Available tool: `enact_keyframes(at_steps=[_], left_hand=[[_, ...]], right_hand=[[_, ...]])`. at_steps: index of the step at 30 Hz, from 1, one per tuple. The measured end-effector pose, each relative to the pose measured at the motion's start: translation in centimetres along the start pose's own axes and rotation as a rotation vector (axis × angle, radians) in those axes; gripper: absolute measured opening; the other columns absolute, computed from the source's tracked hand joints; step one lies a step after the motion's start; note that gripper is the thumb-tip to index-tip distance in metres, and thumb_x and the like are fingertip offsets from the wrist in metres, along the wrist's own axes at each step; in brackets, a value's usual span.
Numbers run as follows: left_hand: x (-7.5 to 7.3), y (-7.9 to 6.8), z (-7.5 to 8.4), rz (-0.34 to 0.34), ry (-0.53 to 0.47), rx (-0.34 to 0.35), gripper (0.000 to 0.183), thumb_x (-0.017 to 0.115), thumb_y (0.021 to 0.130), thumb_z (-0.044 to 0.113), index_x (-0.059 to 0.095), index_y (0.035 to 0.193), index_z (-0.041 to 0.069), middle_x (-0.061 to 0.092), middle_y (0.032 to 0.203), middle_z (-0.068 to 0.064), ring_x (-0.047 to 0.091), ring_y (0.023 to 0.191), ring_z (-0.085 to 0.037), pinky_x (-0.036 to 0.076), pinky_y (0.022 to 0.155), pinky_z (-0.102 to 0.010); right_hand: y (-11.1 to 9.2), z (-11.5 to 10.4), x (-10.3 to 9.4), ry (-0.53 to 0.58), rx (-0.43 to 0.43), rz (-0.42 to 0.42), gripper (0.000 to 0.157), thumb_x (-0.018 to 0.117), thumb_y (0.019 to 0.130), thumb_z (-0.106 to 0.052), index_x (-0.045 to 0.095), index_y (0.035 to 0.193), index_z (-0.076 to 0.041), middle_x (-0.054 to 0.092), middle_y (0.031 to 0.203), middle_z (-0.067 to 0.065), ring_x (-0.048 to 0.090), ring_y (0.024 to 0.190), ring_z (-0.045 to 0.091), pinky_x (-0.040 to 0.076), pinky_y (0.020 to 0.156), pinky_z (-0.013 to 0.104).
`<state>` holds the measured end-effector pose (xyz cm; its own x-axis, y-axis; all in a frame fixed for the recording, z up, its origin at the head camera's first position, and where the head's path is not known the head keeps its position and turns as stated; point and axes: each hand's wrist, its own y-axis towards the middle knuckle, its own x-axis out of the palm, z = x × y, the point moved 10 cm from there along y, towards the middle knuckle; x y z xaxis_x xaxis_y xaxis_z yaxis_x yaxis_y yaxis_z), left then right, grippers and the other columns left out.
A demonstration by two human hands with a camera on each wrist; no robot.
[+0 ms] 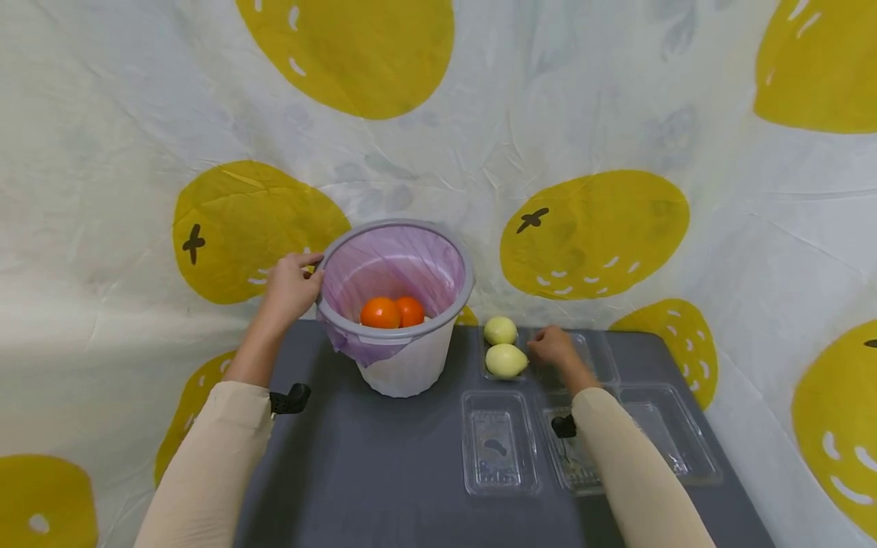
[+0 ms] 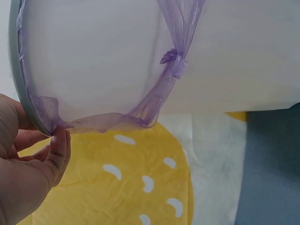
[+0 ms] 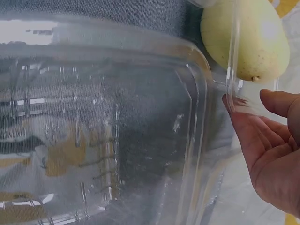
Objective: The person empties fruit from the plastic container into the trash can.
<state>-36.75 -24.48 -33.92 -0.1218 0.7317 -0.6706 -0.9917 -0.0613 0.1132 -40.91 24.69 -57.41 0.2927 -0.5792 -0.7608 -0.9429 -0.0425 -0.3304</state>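
My left hand [image 1: 291, 289] grips the grey rim of a white bin [image 1: 407, 369], thumb and fingers on either side of it. A purple bag [image 2: 161, 96] lines the bin, folded over the rim and knotted outside. Inside sit two shiny round orange fruits [image 1: 381, 313]. At the right, my right hand [image 1: 556, 348] pinches the wall of a small clear plastic tray [image 3: 233, 56], fingers behind the plastic and thumb on the other side. Two pale yellow fruits [image 1: 505, 361] lie in that tray, one behind the other, left of the hand.
Several other clear plastic containers [image 1: 468, 441] spread over the right half of the grey table [image 1: 384, 472]; my right forearm passes above some of them. Behind the table hangs a white cloth [image 1: 479, 152] with big yellow fruit prints.
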Motion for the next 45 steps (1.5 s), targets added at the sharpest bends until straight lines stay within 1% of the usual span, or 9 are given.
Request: enact_keyframes(at_steps=[3,7,10,16,21,25,28,34,45], left_hand=[[0.1,-0.1,0.0,-0.008,0.001,-0.003,0.043,0.056,0.104,0.011,0.057,0.145,-0.003,0.050,0.148,-0.030,0.061,0.121,-0.047,0.054,0.083,-0.045],[0.2,-0.2,0.1,-0.012,-0.003,-0.003,0.044,0.056,0.104,0.011,0.056,0.145,-0.003,0.049,0.149,-0.030,0.060,0.121,-0.047,0.054,0.084,-0.046],[0.2,-0.3,0.2,-0.012,0.002,0.001,0.044,0.056,0.104,0.011,0.056,0.145,-0.003,0.049,0.149,-0.031,0.061,0.121,-0.047,0.053,0.083,-0.045],[0.3,-0.5,0.0,-0.025,0.005,-0.007,0.044,0.055,0.105,0.013,0.055,0.147,-0.002,0.048,0.151,-0.030,0.061,0.117,-0.045,0.052,0.077,-0.040],[0.2,-0.5,-0.1,-0.017,0.005,-0.005,0.044,0.055,0.105,0.012,0.056,0.146,-0.002,0.049,0.149,-0.030,0.062,0.115,-0.044,0.053,0.079,-0.042],[0.3,-0.3,0.0,-0.008,-0.001,0.003,0.043,0.056,0.104,0.012,0.057,0.145,-0.003,0.052,0.145,-0.031,0.062,0.116,-0.045,0.054,0.084,-0.046],[0.4,-0.3,-0.1,-0.013,-0.009,-0.006,0.044,0.056,0.104,0.012,0.057,0.145,-0.003,0.052,0.145,-0.030,0.062,0.115,-0.045,0.054,0.083,-0.046],[0.2,-0.3,-0.1,-0.002,0.004,-0.005,0.043,0.056,0.104,0.012,0.058,0.144,-0.003,0.055,0.143,-0.029,0.063,0.107,-0.041,0.052,0.075,-0.037],[-0.2,-0.1,0.3,0.032,0.033,0.022,0.042,0.057,0.103,0.012,0.060,0.141,-0.004,0.057,0.139,-0.030,0.064,0.104,-0.042,0.052,0.075,-0.040]], right_hand=[[0.1,0.5,0.6,0.093,0.028,-0.001,0.026,0.062,0.099,-0.013,0.075,0.086,0.004,0.071,0.069,0.010,0.064,0.059,0.019,0.055,0.060,0.036],[0.3,1.0,1.2,0.245,0.082,0.011,0.015,0.066,0.096,-0.005,0.071,0.096,0.009,0.074,0.077,0.015,0.069,0.059,0.014,0.061,0.060,0.033],[0.2,1.1,1.5,0.347,0.107,0.022,0.016,0.066,0.095,0.000,0.068,0.103,0.013,0.075,0.080,0.020,0.071,0.059,0.015,0.062,0.060,0.034],[-0.2,1.5,1.8,0.508,0.134,0.042,0.017,0.060,0.096,0.005,0.067,0.105,0.018,0.072,0.074,0.012,0.069,0.057,0.013,0.059,0.055,0.029],[-0.6,1.2,2.0,0.621,0.103,0.026,0.020,0.059,0.097,0.005,0.066,0.108,0.020,0.074,0.074,0.012,0.067,0.057,0.009,0.057,0.054,0.023],[-1.3,0.7,1.8,0.703,0.055,-0.021,0.016,0.058,0.098,0.006,0.067,0.100,0.019,0.071,0.069,0.007,0.066,0.057,0.008,0.055,0.053,0.021],[-1.7,0.8,1.5,0.739,0.062,-0.031,0.015,0.059,0.099,0.005,0.067,0.101,0.018,0.070,0.068,0.004,0.066,0.058,0.007,0.055,0.054,0.020],[-1.5,1.3,0.8,0.741,0.115,0.002,0.027,0.060,0.101,0.003,0.061,0.120,0.021,0.072,0.072,0.001,0.066,0.059,0.005,0.057,0.058,0.020],[-3.8,-1.5,-2.8,0.721,0.013,-0.052,0.037,0.060,0.103,-0.002,0.053,0.128,0.024,0.075,0.079,0.000,0.068,0.064,0.003,0.057,0.060,0.019]])
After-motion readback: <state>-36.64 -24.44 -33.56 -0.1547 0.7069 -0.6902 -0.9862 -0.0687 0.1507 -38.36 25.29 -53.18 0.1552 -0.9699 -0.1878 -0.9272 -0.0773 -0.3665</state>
